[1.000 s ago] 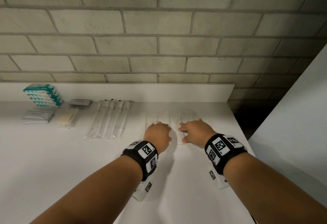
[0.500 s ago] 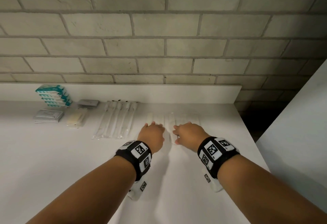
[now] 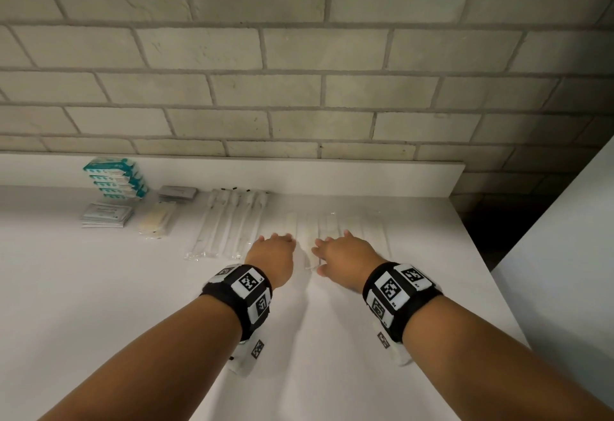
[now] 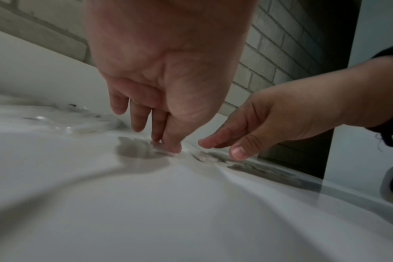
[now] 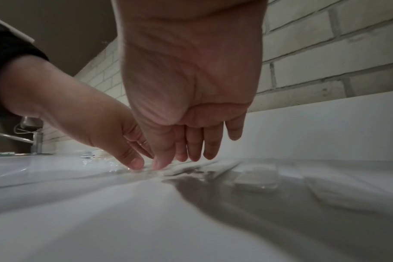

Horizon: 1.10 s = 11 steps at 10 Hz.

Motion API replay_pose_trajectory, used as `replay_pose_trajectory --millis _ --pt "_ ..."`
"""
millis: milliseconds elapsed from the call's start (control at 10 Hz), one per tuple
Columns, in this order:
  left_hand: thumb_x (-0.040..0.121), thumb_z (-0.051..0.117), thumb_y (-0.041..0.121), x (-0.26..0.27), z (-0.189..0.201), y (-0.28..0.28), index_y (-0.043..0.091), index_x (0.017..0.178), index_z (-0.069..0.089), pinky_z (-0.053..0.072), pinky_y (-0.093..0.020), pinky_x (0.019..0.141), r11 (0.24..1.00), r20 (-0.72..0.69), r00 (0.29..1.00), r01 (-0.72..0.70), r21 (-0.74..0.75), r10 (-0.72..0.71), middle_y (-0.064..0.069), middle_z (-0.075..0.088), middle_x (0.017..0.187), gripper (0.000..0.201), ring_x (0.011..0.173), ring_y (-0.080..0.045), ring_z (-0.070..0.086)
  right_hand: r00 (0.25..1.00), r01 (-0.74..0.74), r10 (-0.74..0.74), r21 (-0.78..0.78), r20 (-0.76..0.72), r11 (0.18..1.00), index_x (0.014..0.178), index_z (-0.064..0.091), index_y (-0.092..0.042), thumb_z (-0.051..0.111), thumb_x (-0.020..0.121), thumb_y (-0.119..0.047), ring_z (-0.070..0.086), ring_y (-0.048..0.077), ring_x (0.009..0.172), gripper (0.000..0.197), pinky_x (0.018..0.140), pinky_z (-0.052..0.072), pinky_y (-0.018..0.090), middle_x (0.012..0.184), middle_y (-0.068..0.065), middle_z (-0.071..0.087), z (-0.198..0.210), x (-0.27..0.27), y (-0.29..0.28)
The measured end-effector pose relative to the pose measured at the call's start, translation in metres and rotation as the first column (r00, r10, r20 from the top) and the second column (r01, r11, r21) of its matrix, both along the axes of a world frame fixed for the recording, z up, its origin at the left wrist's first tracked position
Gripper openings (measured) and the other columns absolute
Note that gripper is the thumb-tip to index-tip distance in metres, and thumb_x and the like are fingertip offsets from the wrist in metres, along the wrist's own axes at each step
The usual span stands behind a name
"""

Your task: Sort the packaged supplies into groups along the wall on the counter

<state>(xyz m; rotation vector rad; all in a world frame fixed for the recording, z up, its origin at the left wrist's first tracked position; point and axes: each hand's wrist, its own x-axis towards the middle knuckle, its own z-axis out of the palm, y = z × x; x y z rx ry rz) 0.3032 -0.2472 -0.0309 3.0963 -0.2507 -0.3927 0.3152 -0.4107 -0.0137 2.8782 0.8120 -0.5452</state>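
Observation:
A row of long clear packets (image 3: 335, 226) lies flat on the white counter (image 3: 99, 287), near the wall. My left hand (image 3: 273, 248) reaches down at the row's left end. Its straight fingers (image 4: 156, 131) point down and its thumb tip touches a packet's edge. My right hand (image 3: 342, 251) is just to the right, fingers (image 5: 194, 147) straight, thumb pressing on a clear packet (image 5: 191, 170). Neither hand curls round anything. Left of the hands lie swab packets (image 3: 232, 221), yellowish packets (image 3: 156, 219), white sachets (image 3: 106, 214), a grey packet (image 3: 177, 192) and stacked teal boxes (image 3: 114, 178).
A low white backsplash (image 3: 332, 178) and a brick wall (image 3: 299, 88) close the back. The counter ends at the right (image 3: 478, 254), beside a dark gap and a white panel (image 3: 564, 254). A tap (image 5: 34, 140) stands far to the left.
Both hands have slid left along the counter toward the swab packets, staying on the clear packets. The left hand is now close to the swab group's right edge.

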Motion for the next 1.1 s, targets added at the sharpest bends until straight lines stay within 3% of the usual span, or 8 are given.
replay_pose_trajectory --millis 100,500,700,900,1000,1100 --pt "0.095 0.039 0.008 -0.003 -0.001 0.001 0.013 0.148 0.030 0.020 -0.038 0.117 1.000 0.005 1.000 0.004 -0.019 -0.004 -0.001 0.030 0.156 0.055 0.140 -0.021 0.033 0.999 -0.024 0.023 -0.027 -0.026 0.999 0.147 0.036 -0.018 0.036 0.101 -0.031 0.033 0.023 0.140 0.047 0.120 0.009 0.042 0.156 0.002 0.031 -0.004 -0.001 0.007" --pt "0.097 0.040 0.015 -0.005 0.000 -0.001 0.012 0.144 0.037 0.026 -0.038 0.112 1.000 0.020 1.000 0.010 -0.016 -0.010 -0.002 0.040 0.148 0.047 0.134 -0.024 0.041 0.999 -0.040 0.039 -0.056 -0.016 0.998 0.149 0.031 -0.019 0.033 0.100 -0.018 0.030 0.019 0.143 0.049 0.121 0.005 0.044 0.160 0.000 0.022 -0.009 0.000 0.008" --pt "0.097 0.039 0.015 -0.005 0.002 -0.001 0.012 0.143 0.038 0.024 -0.038 0.113 1.000 0.022 0.999 0.024 -0.008 -0.024 -0.002 0.041 0.147 0.046 0.134 -0.024 0.038 0.999 -0.027 0.026 -0.045 -0.025 0.999 0.150 0.030 -0.019 0.033 0.101 -0.019 0.026 0.018 0.145 0.049 0.121 0.004 0.044 0.161 -0.001 0.019 -0.005 -0.004 0.008" --pt "0.100 0.041 0.026 -0.009 0.009 0.003 0.014 0.150 0.029 0.016 -0.039 0.118 0.997 0.095 0.995 0.023 -0.071 -0.016 -0.004 0.024 0.158 0.052 0.145 -0.024 0.022 1.000 0.004 -0.008 0.154 0.027 0.988 0.152 0.024 -0.021 0.038 0.100 -0.015 0.016 0.018 0.148 0.054 0.122 0.004 0.044 0.162 -0.002 0.014 0.018 -0.023 -0.001" --pt "0.101 0.039 0.026 -0.024 0.018 0.008 0.017 0.152 0.024 0.009 -0.037 0.120 0.990 0.133 0.991 0.039 -0.136 -0.021 -0.003 0.016 0.161 0.054 0.149 -0.022 0.011 0.998 0.062 -0.062 0.221 -0.008 0.973 0.151 0.027 -0.027 0.040 0.100 -0.023 0.014 0.020 0.149 0.052 0.122 0.010 0.045 0.162 -0.005 0.013 0.022 -0.043 -0.015" --pt "0.101 0.039 0.028 -0.055 0.025 0.023 0.022 0.152 0.024 0.003 -0.031 0.120 0.978 0.116 0.992 0.074 -0.195 -0.052 0.002 0.012 0.162 0.053 0.150 -0.017 0.007 0.987 0.135 -0.106 0.279 -0.118 0.951 0.149 0.031 -0.032 0.039 0.101 -0.030 0.013 0.018 0.149 0.049 0.122 0.013 0.038 0.161 -0.014 0.008 0.027 -0.077 -0.033"
